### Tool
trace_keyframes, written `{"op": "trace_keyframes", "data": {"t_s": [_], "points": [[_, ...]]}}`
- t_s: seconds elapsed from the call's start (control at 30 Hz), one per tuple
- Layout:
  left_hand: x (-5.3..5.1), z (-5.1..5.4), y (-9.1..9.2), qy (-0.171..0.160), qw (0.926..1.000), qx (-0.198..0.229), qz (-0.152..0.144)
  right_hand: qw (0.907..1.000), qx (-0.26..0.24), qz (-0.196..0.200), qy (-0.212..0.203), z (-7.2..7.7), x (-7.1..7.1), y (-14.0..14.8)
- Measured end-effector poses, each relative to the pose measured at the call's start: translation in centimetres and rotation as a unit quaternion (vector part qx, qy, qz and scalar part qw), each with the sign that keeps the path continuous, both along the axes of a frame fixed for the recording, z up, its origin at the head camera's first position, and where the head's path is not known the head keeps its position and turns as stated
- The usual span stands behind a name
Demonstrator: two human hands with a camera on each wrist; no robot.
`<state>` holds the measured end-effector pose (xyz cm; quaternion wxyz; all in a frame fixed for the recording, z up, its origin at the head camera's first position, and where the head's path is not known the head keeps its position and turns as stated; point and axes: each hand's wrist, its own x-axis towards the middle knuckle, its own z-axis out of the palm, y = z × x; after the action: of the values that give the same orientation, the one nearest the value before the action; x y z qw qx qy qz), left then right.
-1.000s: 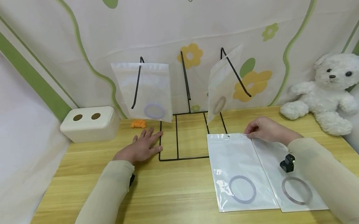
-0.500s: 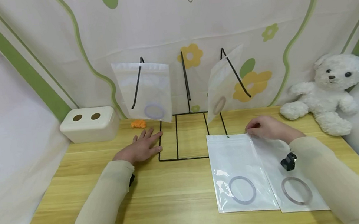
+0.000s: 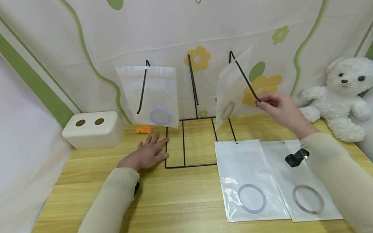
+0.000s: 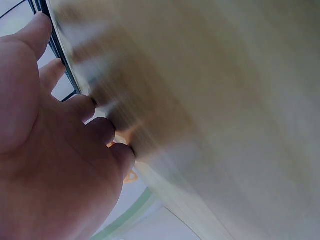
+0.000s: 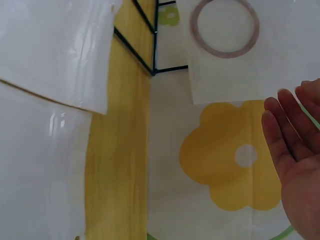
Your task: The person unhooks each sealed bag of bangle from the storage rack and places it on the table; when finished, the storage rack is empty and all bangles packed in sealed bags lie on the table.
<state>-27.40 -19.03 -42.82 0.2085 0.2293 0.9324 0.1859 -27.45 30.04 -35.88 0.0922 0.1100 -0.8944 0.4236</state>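
Observation:
The left hand (image 3: 147, 153) lies on the table with spread fingers, its tips at the left rail of the black wire rack (image 3: 202, 164). At the tip of the rack's right prong (image 3: 247, 80), the right hand (image 3: 284, 113) touches the wire with thumb and forefinger. From that prong hangs a clear bag (image 3: 229, 86) with a ring; another bag (image 3: 150, 93) hangs from the left prong. Two white ring bags lie at the right front: one (image 3: 245, 167) overlaps the rack's corner, the other (image 3: 285, 166) is partly under the right forearm. The right wrist view shows the hanging bag's ring (image 5: 225, 53).
A white box (image 3: 94, 137) with two round holes stands at the back left, a small orange item (image 3: 144, 129) beside it. The white teddy bear (image 3: 341, 99) sits at the back right, behind the right hand. A patterned cloth (image 3: 161, 26) rises behind the rack.
The right hand has let go of the top edge of the flat bags and moved up and back to the right prong's tip. The left hand has stayed in place.

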Motion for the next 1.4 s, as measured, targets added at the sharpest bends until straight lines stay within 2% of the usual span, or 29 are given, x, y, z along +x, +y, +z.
{"op": "trace_keyframes", "data": {"t_s": [0.13, 0.23, 0.4, 0.53, 0.67, 0.9, 1.0, 1.1, 1.2, 1.27, 1.33, 1.37, 1.4], "points": [[-0.2, -0.2, 0.1, -0.001, 1.0, 0.009, -0.003, 0.9971, -0.063, -0.028, 0.032, 1.8, -0.4, -0.3], [-0.5, -0.7, -0.1, -0.004, 0.9998, 0.017, -0.001, 0.9934, -0.098, -0.035, 0.048, 3.2, -0.8, -0.7], [-1.4, -2.2, -0.7, 0.004, 0.9998, 0.018, 0.004, 0.9901, -0.118, -0.043, 0.062, 5.5, -1.7, -1.5], [-2.1, -3.3, -1.2, 0.018, 0.9997, 0.015, -0.001, 0.9838, -0.159, -0.045, 0.069, 7.0, -2.6, -2.1], [-2.4, -3.8, -1.3, 0.023, 0.9996, 0.012, -0.005, 0.976, -0.196, -0.046, 0.084, 8.3, -3.2, -2.4], [-2.3, -3.3, -1.0, 0.022, 0.9996, 0.015, -0.005, 0.9742, -0.203, -0.049, 0.086, 9.5, -3.9, -2.5], [-1.7, -2.3, -0.7, 0.017, 0.9995, 0.025, -0.01, 0.9708, -0.222, -0.037, 0.084, 9.6, -4.2, -2.4], [-0.8, -1.0, -0.1, 0.013, 0.9996, 0.021, -0.01, 0.963, -0.258, -0.021, 0.076, 9.7, -4.3, -2.3], [-0.3, -0.3, 0.2, 0.01, 0.9996, 0.023, -0.011, 0.9548, -0.289, -0.011, 0.068, 9.9, -4.6, -2.2], [-0.3, -0.3, 0.2, 0.008, 0.9995, 0.029, -0.011, 0.9521, -0.299, -0.009, 0.065, 10.0, -4.7, -2.2], [-0.7, -1.0, -0.1, 0.008, 0.999, 0.043, -0.012, 0.949, -0.309, -0.005, 0.063, 10.1, -4.9, -2.2], [-0.6, -0.7, 0.0, 0.005, 0.9992, 0.039, -0.011, 0.9478, -0.313, -0.003, 0.062, 10.1, -4.9, -2.2], [-1.0, -1.3, -0.2, 0.008, 0.999, 0.042, -0.013, 0.948, -0.312, -0.003, 0.062, 10.1, -5.0, -2.2]]}}
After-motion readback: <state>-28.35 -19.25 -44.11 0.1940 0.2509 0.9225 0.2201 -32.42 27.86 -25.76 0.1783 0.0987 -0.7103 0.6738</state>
